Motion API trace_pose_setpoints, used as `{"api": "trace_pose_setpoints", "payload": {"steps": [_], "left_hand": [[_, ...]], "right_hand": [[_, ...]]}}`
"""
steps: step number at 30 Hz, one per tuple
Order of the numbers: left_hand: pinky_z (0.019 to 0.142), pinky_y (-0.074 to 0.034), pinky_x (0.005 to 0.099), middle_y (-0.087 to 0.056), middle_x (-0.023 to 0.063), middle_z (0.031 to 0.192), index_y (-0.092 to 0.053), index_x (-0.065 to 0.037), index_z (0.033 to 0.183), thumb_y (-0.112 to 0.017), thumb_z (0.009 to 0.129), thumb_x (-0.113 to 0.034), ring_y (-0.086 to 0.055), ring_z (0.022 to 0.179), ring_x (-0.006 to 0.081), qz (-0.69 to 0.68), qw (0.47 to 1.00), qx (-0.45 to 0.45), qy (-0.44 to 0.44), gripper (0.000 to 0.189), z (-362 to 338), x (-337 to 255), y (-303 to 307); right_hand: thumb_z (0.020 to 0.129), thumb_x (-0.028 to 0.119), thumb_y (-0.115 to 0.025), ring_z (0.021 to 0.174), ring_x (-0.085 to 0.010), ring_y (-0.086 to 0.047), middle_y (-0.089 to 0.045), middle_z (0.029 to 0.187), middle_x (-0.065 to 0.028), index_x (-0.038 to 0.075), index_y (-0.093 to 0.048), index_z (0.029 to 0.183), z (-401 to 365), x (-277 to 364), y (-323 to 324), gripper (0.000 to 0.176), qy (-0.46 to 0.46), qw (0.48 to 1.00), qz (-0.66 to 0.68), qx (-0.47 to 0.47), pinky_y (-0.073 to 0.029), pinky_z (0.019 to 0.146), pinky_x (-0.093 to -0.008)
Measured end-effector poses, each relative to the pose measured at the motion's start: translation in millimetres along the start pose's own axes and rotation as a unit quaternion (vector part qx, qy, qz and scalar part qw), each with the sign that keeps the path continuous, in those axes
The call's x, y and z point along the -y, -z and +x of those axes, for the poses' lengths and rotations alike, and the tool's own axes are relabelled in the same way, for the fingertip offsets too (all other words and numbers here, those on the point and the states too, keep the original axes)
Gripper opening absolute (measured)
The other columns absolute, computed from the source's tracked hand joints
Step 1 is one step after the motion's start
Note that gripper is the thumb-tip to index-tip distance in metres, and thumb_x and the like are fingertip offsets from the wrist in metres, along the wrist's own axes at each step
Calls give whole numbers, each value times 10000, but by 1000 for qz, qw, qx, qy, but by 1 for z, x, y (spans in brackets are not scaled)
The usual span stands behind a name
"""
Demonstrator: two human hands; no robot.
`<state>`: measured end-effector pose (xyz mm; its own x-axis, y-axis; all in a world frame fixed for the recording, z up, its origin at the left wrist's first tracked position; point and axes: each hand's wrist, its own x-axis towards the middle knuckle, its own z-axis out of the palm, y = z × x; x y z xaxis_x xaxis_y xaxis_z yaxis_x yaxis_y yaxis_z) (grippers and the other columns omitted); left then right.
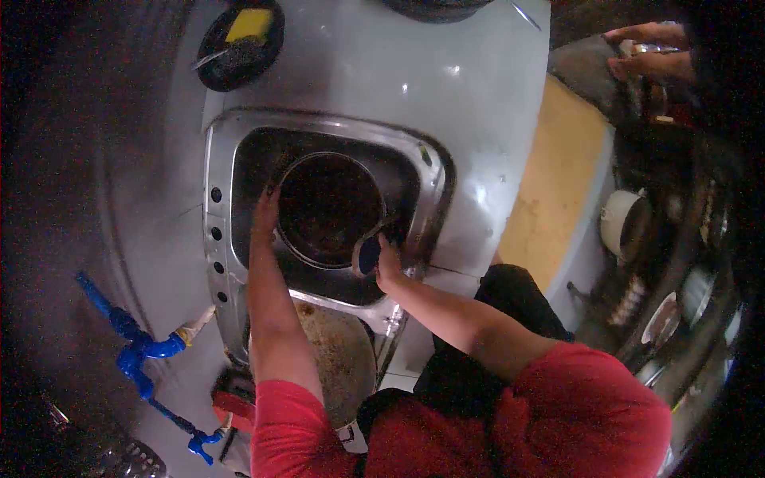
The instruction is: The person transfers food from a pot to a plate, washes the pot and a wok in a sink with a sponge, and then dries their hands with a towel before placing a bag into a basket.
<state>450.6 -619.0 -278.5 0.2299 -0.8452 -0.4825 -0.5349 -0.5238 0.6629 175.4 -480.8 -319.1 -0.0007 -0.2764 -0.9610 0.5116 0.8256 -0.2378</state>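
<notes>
A round, dark pan [331, 211] with a thin bright rim sits in the steel sink [434, 171]. At its left side, my left hand [268, 209] grips the rim, with the fingertips partly lost in shadow. My right hand [388, 264] is closed around a dark blue scrubber [367, 256] with a pale edge, which overlaps the pan's lower right rim. The inside of the pan is too dark to make out.
A black bowl [215, 68] holding a yellow sponge [249, 26] stands beyond the sink. Blue pipes with taps [143, 348] run along the left. A large stained round lid or pan [339, 358] lies nearer me. Another person's hands [653, 52] show at upper right, above a white pot [623, 225].
</notes>
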Motion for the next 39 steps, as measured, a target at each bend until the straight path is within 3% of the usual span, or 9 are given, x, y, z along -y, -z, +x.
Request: {"api": "trace_pose_setpoints", "payload": {"steps": [3, 6, 9, 11, 14, 16, 20, 29, 39], "left_hand": [[945, -315, 324, -456, 173, 1230, -412, -53, 1251, -387, 898, -245, -423, 1144, 274, -1, 998, 8, -67, 403, 14, 74, -2], [954, -312, 340, -424, 168, 1260, -426, -35, 1230, -370, 898, -236, -402, 1161, 281, 265, 958, -5, -108, 392, 14, 105, 4], [966, -307, 349, -403, 171, 1273, -443, -4, 1198, -371, 887, -210, -397, 1153, 301, 103, 994, -23, -24, 380, -22, 30, 17], [962, -313, 365, -431, 158, 1246, -445, 13, 1188, -371, 880, -225, -424, 1109, 318, -220, 957, -37, 185, 396, -38, 3, 21], [929, -338, 348, -454, 124, 1214, -435, 5, 1201, -393, 868, -267, -439, 1081, 270, 294, 934, -79, -186, 433, -9, 179, 20], [900, -363, 342, -481, 105, 1172, -438, -10, 1203, -404, 867, -286, -461, 1045, 254, -74, 997, -38, 7, 437, -40, 80, 20], [858, -400, 333, -534, 94, 1096, -451, -23, 1198, -419, 870, -297, -511, 978, 236, -386, 894, -65, 216, 428, -79, -48, 19], [803, -430, 308, -550, 79, 1083, -503, 9, 1139, -427, 878, -334, -533, 924, 174, -399, 909, -92, 81, 438, -102, -52, 56], [780, -441, 314, -556, 60, 1049, -462, -46, 1185, -411, 867, -457, -544, 894, 192, -405, 911, -54, 45, 523, -211, -231, 35]], "right_hand": [[821, 462, -496, 915, -149, -451, -464, 1156, -21, 111, -372, 1265, -23, 16, -9, 579, 82, 994, -55, -55, -384, 634, -284], [830, 460, -483, 997, -174, -445, -445, 1202, -60, 59, -364, 1264, -44, 41, -16, 603, 46, 987, -131, -85, -394, 747, -303], [859, 456, -418, 1167, -251, -301, -309, 1311, -132, 45, -297, 1303, -49, 51, -14, 617, 82, 982, -167, -15, -255, 930, -330], [879, 453, -374, 1280, -303, -205, -219, 1383, -179, 35, -253, 1329, -59, 56, -14, 626, 102, 976, -189, 31, -162, 1051, -348], [879, 461, -359, 1272, -334, -210, -217, 1372, -215, 14, -273, 1315, -88, 85, -29, 630, 111, 964, -242, -14, -150, 1054, -358], [865, 456, -401, 1213, -306, -293, -307, 1314, -204, -17, -306, 1285, -53, 71, -14, 639, 195, 946, -256, 17, -199, 1016, -332], [862, 427, -440, 1078, -281, -420, -438, 1192, -187, -34, -387, 1215, -58, 81, -15, 583, 321, 888, -328, -32, -284, 939, -310], [874, 387, -420, 1070, -377, -393, -404, 1167, -240, -46, -486, 1084, -142, 146, -8, 487, 285, 920, -242, 116, -305, 935, -388], [875, 335, -452, 895, -371, -496, -491, 992, -248, -41, -531, 978, -267, 209, 86, 399, 341, 905, -234, 97, -387, 808, -392]]}}
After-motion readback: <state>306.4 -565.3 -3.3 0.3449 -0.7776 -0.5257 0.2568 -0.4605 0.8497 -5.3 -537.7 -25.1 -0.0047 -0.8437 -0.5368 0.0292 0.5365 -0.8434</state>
